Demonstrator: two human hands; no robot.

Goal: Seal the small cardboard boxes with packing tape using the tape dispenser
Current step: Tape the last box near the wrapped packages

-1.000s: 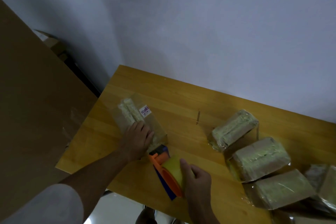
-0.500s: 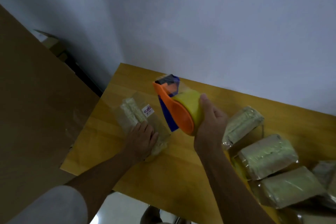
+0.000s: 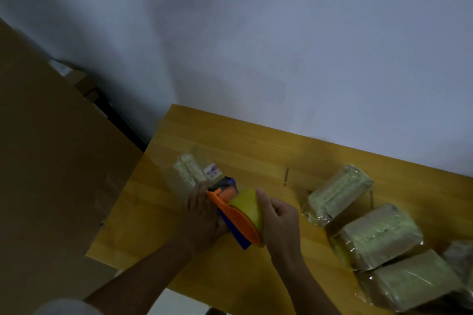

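A small cardboard box with pale tape and a white sticker lies at the left end of the wooden table. My left hand rests flat on the box's near end, holding it down. My right hand grips the orange and blue tape dispenser with its yellow tape roll. The dispenser's head sits on the box just past my left fingers. The box's near part is hidden under my left hand and the dispenser.
Three taped boxes lie in a row on the table's right side, with another at the right edge. A large cardboard sheet stands left of the table. A white wall runs behind.
My right hand has brought the dispenser down from above the table's far side onto the box beside my left hand. My left hand has stayed on the box.
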